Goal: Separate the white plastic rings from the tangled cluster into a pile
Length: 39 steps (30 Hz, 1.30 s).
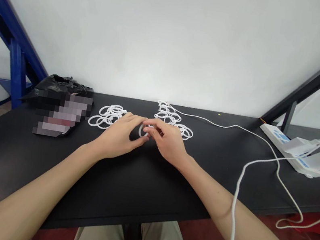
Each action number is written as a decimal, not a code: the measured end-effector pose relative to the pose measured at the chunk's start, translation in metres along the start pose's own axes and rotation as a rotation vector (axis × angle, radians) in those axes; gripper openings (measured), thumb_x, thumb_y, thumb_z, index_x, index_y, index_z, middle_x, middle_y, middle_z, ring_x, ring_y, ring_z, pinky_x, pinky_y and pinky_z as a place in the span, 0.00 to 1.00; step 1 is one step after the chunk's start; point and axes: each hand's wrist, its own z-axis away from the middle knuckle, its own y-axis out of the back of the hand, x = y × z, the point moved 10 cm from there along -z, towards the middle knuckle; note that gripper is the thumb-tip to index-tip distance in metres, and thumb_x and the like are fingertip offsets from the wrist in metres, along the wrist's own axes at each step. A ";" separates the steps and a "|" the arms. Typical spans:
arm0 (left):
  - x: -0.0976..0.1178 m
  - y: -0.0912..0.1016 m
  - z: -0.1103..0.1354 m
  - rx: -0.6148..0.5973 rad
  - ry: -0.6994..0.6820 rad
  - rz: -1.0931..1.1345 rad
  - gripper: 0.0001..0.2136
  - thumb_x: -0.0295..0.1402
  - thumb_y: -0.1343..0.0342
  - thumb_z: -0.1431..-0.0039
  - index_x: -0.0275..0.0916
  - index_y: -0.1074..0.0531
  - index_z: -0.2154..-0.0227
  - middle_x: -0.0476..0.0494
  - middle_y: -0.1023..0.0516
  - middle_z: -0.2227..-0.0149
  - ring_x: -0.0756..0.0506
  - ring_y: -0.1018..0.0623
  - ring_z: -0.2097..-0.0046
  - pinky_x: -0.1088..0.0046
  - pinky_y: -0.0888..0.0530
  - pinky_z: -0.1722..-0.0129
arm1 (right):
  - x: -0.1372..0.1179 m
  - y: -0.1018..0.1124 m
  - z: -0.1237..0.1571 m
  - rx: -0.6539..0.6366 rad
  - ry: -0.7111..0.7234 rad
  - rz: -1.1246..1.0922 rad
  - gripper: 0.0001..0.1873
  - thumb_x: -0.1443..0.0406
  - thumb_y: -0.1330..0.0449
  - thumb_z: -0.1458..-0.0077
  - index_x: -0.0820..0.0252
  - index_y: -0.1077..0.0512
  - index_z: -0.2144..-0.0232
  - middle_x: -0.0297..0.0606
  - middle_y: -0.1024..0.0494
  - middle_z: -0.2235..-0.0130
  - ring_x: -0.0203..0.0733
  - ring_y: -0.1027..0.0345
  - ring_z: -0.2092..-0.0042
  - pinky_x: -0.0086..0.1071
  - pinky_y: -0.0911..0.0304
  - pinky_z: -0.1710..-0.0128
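Pinching a white ring (140,130) narrowly in the right hand (171,141) fingers, between both hands over the black surface (136,185); left hand (120,134) curls around it, can't tell if those fingers grip. Left ring pile (107,116) and right ring pile (169,117) sit just beyond, each partly blocked by a hand. White cable (238,190) crosses the right forearm (211,194), power strip (280,142) far right, black bag (61,84) and pixelated item (62,114) left.

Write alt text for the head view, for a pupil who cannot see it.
A person's left hand and right hand hold a white ring over a black table; more white rings lie nearby, black plastic left, a power strip right.
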 end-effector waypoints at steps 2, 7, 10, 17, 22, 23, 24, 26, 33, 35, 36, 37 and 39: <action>-0.013 0.013 -0.001 0.112 0.082 -0.092 0.19 0.40 0.49 0.39 0.40 0.32 0.47 0.41 0.24 0.53 0.38 0.30 0.51 0.60 0.30 0.51 | 0.006 0.007 -0.002 0.050 -0.035 0.027 0.13 0.58 0.42 0.38 0.54 0.27 0.54 0.29 0.22 0.70 0.34 0.31 0.71 0.29 0.39 0.66; -0.072 0.054 0.015 0.366 0.492 -0.282 0.24 0.39 0.51 0.41 0.36 0.33 0.43 0.34 0.26 0.49 0.32 0.33 0.45 0.52 0.35 0.44 | 0.028 0.046 -0.007 0.249 -0.153 0.166 0.14 0.57 0.47 0.36 0.56 0.27 0.56 0.34 0.21 0.65 0.38 0.30 0.65 0.33 0.37 0.62; -0.103 0.053 0.025 0.282 0.674 -0.275 0.25 0.39 0.52 0.41 0.34 0.32 0.44 0.29 0.27 0.49 0.29 0.34 0.43 0.50 0.35 0.45 | 0.040 0.061 -0.009 0.292 -0.193 0.284 0.13 0.59 0.48 0.37 0.57 0.27 0.58 0.37 0.21 0.61 0.42 0.31 0.60 0.36 0.38 0.58; -0.120 0.043 0.030 0.149 0.731 -0.341 0.28 0.48 0.55 0.41 0.35 0.30 0.44 0.24 0.30 0.46 0.22 0.35 0.43 0.42 0.36 0.48 | 0.050 0.047 -0.010 0.101 -0.216 0.567 0.13 0.60 0.47 0.37 0.58 0.25 0.66 0.41 0.22 0.60 0.50 0.36 0.53 0.41 0.40 0.53; -0.123 0.041 0.031 0.128 0.738 -0.362 0.29 0.50 0.55 0.41 0.36 0.30 0.44 0.23 0.31 0.45 0.22 0.36 0.43 0.40 0.37 0.48 | 0.049 0.036 -0.008 0.020 -0.229 0.676 0.13 0.59 0.46 0.38 0.59 0.25 0.66 0.44 0.21 0.57 0.54 0.37 0.52 0.45 0.40 0.52; -0.123 0.041 0.031 0.124 0.737 -0.362 0.29 0.50 0.55 0.41 0.36 0.30 0.44 0.23 0.31 0.45 0.21 0.36 0.43 0.39 0.37 0.48 | 0.049 0.034 -0.007 0.009 -0.229 0.688 0.13 0.59 0.46 0.38 0.59 0.24 0.65 0.44 0.22 0.57 0.55 0.37 0.51 0.45 0.40 0.52; -0.123 0.040 0.031 0.124 0.739 -0.363 0.29 0.50 0.55 0.41 0.36 0.30 0.44 0.24 0.31 0.45 0.21 0.36 0.43 0.39 0.37 0.48 | 0.050 0.034 -0.007 0.004 -0.228 0.698 0.13 0.58 0.46 0.38 0.59 0.24 0.63 0.45 0.22 0.56 0.55 0.37 0.51 0.46 0.39 0.51; -0.120 0.039 0.030 0.120 0.724 -0.365 0.29 0.50 0.56 0.40 0.36 0.30 0.45 0.24 0.31 0.45 0.21 0.36 0.42 0.39 0.38 0.48 | 0.049 0.033 -0.007 0.009 -0.215 0.707 0.14 0.58 0.45 0.38 0.60 0.25 0.59 0.46 0.23 0.54 0.56 0.37 0.49 0.47 0.39 0.49; -0.099 0.046 0.027 0.241 0.630 -0.383 0.26 0.50 0.54 0.40 0.38 0.31 0.46 0.27 0.32 0.46 0.23 0.37 0.42 0.39 0.38 0.47 | 0.040 0.016 -0.015 -0.025 -0.026 0.689 0.22 0.52 0.46 0.37 0.63 0.26 0.52 0.47 0.32 0.39 0.57 0.52 0.33 0.50 0.51 0.35; -0.092 0.047 0.025 0.259 0.603 -0.357 0.26 0.49 0.54 0.39 0.39 0.31 0.46 0.28 0.32 0.45 0.24 0.37 0.42 0.40 0.38 0.47 | 0.044 0.008 -0.016 -0.079 -0.018 0.711 0.25 0.50 0.48 0.36 0.64 0.25 0.52 0.47 0.33 0.38 0.59 0.57 0.31 0.52 0.57 0.33; -0.088 0.047 0.023 0.269 0.588 -0.342 0.25 0.48 0.55 0.39 0.39 0.31 0.46 0.29 0.32 0.45 0.24 0.37 0.42 0.41 0.38 0.47 | 0.046 0.004 -0.016 -0.102 -0.018 0.720 0.26 0.50 0.49 0.36 0.65 0.25 0.53 0.47 0.31 0.39 0.60 0.57 0.31 0.52 0.58 0.32; -0.084 0.046 0.022 0.275 0.571 -0.327 0.24 0.48 0.54 0.39 0.40 0.30 0.46 0.29 0.32 0.45 0.25 0.37 0.42 0.42 0.37 0.46 | 0.048 0.001 -0.016 -0.120 -0.018 0.726 0.27 0.49 0.49 0.36 0.66 0.24 0.55 0.47 0.29 0.40 0.60 0.56 0.31 0.52 0.58 0.32; -0.077 0.043 0.018 0.270 0.527 -0.302 0.23 0.47 0.54 0.38 0.41 0.30 0.46 0.31 0.31 0.45 0.27 0.37 0.42 0.44 0.37 0.46 | 0.048 -0.001 -0.016 -0.134 -0.011 0.727 0.27 0.50 0.50 0.35 0.67 0.23 0.56 0.48 0.25 0.45 0.60 0.52 0.33 0.52 0.55 0.33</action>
